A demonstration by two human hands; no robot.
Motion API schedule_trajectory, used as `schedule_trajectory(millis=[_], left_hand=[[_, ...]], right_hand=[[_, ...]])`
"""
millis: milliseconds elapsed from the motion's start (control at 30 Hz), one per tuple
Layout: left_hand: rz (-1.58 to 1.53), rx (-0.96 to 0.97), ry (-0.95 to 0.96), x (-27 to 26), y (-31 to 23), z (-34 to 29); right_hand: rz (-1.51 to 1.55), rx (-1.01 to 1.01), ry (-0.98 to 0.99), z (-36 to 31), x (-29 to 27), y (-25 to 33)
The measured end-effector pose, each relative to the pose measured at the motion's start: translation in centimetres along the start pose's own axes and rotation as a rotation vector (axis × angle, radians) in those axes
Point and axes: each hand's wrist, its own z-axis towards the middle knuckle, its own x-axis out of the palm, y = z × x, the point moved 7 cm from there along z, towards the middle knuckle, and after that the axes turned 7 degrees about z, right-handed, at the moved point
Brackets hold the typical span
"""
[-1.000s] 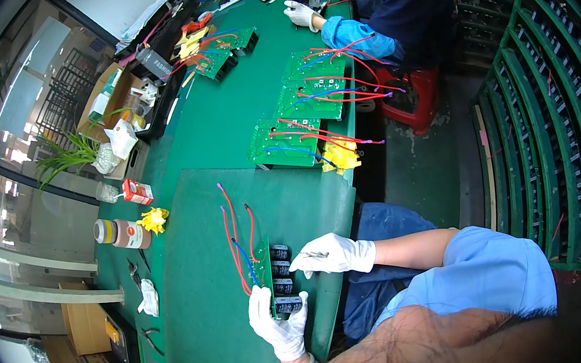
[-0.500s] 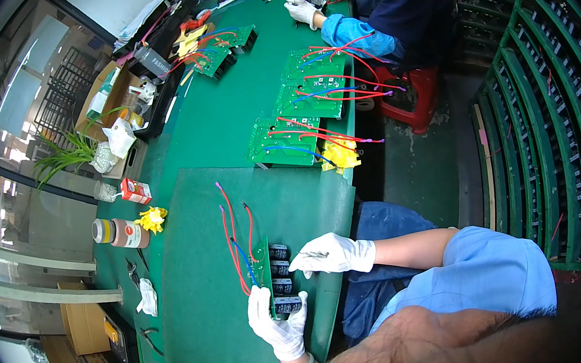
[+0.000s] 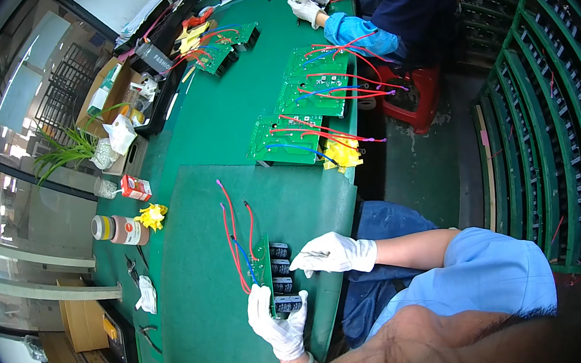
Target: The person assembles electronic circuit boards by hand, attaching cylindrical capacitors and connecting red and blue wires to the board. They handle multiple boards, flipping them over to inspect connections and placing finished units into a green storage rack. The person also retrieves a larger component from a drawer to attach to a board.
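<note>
A green circuit board (image 3: 259, 265) stands on edge on the green bench mat. Several black cylindrical capacitors (image 3: 281, 267) stick out of its right side, and red and blue wires (image 3: 234, 241) trail from its left. My left hand (image 3: 279, 326), in a white glove, grips the board's near end, with the thumb by the nearest capacitor. My right hand (image 3: 335, 253), also gloved, is closed just right of the capacitors. A thin grey sliver shows between its fingers, too small to name.
More wired circuit boards (image 3: 285, 140) lie farther along the bench, beside yellow crumpled material (image 3: 342, 153). Bottles (image 3: 130, 231), pliers (image 3: 132, 270) and a white glove (image 3: 146, 295) line the left side. A co-worker (image 3: 414, 6) sits at the far right, near green racks (image 3: 551, 120).
Both my hands and the board stay nearly still. The whole view has shifted very slightly. The co-worker's gloved hand has moved a little.
</note>
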Motion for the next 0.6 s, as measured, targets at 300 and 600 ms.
schedule_trajectory(millis=[300, 600], left_hand=[[0.010, 0.024, -0.001, 0.06, -0.05, 0.05], [0.026, 0.035, 0.066, 0.16, 0.02, -0.05]], right_hand=[[-0.020, 0.026, -0.001, -0.01, -0.03, 0.16], [0.001, -0.004, -0.007, 0.01, 0.10, -0.12]])
